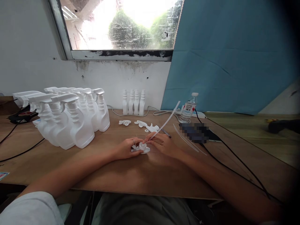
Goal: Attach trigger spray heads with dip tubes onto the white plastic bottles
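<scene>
My left hand [131,148], with a ring on one finger, grips a white spray trigger head [143,147] low over the table, its round collar facing up. Between the fingertips of my right hand [161,143] is a thin translucent dip tube [167,121], slanting up to the right. The tube's lower end is at the collar; whether it sits inside cannot be made out. Just beyond my hands lie loose white trigger heads [140,123] and a small white ring [146,130]. Spare tubes [187,140] rest to the right of my right hand.
Several white spray bottles [82,128] with trigger heads stand at left. Bottles without heads [133,103] line the wall. A water bottle [187,109], a phone [212,136], a pen [166,132] and black cables [234,150] occupy the right part of the wooden table [112,178].
</scene>
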`<state>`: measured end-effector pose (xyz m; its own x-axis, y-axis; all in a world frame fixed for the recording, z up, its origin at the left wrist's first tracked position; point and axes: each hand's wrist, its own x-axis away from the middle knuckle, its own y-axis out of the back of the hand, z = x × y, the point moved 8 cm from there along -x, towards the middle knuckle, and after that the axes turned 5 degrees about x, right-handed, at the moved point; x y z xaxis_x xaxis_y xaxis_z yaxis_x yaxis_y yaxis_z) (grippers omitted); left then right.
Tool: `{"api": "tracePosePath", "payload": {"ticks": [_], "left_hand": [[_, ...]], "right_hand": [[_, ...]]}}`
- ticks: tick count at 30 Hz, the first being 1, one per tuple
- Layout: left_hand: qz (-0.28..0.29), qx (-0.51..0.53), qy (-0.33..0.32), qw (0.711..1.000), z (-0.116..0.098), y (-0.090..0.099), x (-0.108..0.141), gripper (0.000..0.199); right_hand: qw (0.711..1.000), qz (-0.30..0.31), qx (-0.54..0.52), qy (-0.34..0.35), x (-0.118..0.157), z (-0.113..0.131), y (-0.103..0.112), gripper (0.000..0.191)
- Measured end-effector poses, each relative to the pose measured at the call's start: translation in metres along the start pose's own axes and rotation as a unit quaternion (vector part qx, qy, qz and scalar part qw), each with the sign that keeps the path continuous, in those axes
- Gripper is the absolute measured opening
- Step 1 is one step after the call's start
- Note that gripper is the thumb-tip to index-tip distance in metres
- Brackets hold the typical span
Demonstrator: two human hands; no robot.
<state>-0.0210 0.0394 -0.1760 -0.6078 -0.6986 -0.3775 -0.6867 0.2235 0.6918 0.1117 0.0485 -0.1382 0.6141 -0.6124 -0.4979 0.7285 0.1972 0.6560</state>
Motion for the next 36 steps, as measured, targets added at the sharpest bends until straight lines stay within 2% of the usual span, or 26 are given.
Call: {"api": "tracePosePath", "payload": {"ticks": [6, 12, 18, 25, 28, 32, 36], "left_hand": [[-0.004, 0.003, -0.004, 1.000, 0.000, 0.000, -0.001, 0.041], [-0.026, 0.057, 0.015, 0.998, 0.011, -0.001, -0.002, 0.042], [-0.031, 0.072, 0.021, 0.997, 0.013, -0.001, -0.003, 0.042], [-0.033, 0.071, 0.017, 0.997, 0.015, -0.001, -0.003, 0.040], [-0.033, 0.077, 0.023, 0.996, 0.016, -0.001, -0.004, 0.038], [-0.025, 0.103, 0.045, 0.993, 0.017, -0.001, -0.005, 0.040], [-0.025, 0.181, 0.066, 0.981, 0.022, 0.000, -0.006, 0.039]], "right_hand": [[0.999, 0.008, 0.031, -0.008, -0.004, 0.004, -0.002, 0.020], [0.999, -0.002, 0.047, -0.012, -0.012, 0.011, -0.006, 0.021], [0.999, -0.015, 0.036, -0.029, -0.014, 0.003, -0.012, 0.016], [0.999, -0.003, 0.046, 0.026, -0.015, 0.007, -0.020, 0.020], [0.998, -0.004, 0.054, 0.024, -0.015, 0.005, -0.023, 0.021], [0.998, -0.024, 0.056, 0.009, -0.009, -0.001, -0.020, 0.027], [0.999, 0.016, 0.019, 0.021, 0.005, -0.004, -0.026, 0.021]]}}
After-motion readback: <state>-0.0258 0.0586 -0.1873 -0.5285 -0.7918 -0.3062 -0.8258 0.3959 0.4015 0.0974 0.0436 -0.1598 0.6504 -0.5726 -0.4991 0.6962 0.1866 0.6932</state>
